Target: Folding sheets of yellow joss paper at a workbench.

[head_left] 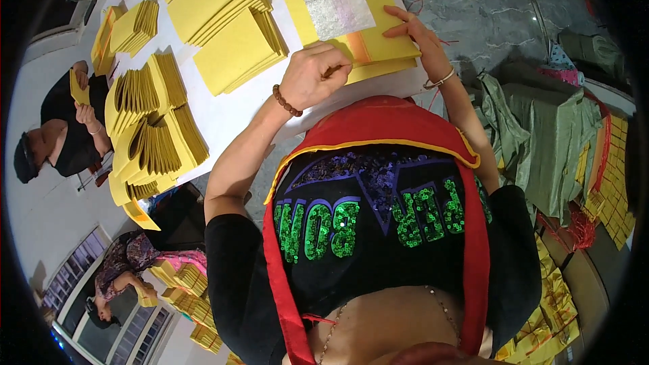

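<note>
A stack of yellow paper sheets [399, 51] lies in front of me at the table's near edge. The top sheet carries a silver foil square [337, 5] and a small orange patch [358, 47] below it. My left hand [316, 73] is curled closed at the stack's near left corner; whatever its fingers hold, if anything, is hidden. At the stack's right edge my right hand [420, 35] lies with fingers stretched and apart on the paper.
Folded yellow paper stacks [236, 54] and fanned bundles [152, 145] cover the white table [287, 122] at left. Two people [67, 122] handle yellow paper further left. Green sacks [541, 135] and yellow paper bundles [612, 182] stand at right.
</note>
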`<action>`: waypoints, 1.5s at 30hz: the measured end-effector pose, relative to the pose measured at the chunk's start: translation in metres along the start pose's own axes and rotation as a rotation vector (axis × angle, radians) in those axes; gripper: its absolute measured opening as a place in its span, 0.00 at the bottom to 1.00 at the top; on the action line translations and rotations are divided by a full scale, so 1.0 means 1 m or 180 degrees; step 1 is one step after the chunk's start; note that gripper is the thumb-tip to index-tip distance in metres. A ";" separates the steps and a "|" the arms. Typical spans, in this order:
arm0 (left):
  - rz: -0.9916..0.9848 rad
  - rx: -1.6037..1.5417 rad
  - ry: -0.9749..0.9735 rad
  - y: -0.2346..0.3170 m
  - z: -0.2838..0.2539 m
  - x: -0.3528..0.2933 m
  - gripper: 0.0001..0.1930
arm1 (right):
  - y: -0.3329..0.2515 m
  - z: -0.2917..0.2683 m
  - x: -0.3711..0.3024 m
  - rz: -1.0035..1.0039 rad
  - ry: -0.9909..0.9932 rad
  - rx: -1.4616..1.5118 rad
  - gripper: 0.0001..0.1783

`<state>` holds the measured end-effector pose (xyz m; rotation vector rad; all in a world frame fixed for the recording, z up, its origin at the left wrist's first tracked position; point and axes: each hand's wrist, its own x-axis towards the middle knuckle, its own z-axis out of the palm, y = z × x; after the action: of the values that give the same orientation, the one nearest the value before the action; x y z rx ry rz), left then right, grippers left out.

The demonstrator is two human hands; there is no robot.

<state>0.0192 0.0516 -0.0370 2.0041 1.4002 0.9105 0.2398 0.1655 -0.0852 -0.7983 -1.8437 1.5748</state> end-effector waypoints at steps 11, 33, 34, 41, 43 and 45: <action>-0.1430 -0.1031 -0.0380 -0.009 -0.009 0.009 0.07 | -0.001 0.002 0.000 -0.0016 0.0065 -0.0020 0.30; -0.1626 -0.1470 -0.0521 -0.018 -0.016 0.017 0.07 | 0.005 -0.004 -0.004 -0.0365 -0.0230 -0.0134 0.19; -0.1656 -0.1553 -0.0500 -0.018 -0.017 0.017 0.07 | 0.003 -0.004 -0.004 -0.0605 -0.0349 -0.0740 0.15; -0.1309 -0.1691 -0.0410 -0.017 -0.024 0.007 0.13 | 0.022 -0.009 0.004 -0.0764 -0.0322 -0.0664 0.14; -0.0834 -0.0986 -0.0303 -0.018 -0.030 0.001 0.17 | 0.023 -0.007 0.004 -0.0571 -0.0269 -0.0535 0.13; 0.0099 0.0433 -0.0115 -0.019 -0.035 -0.004 0.26 | 0.026 -0.008 0.006 -0.0534 -0.0283 -0.0410 0.13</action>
<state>-0.0197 0.0548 -0.0297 2.1372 1.4496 0.8074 0.2439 0.1789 -0.1098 -0.6194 -2.0363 1.4183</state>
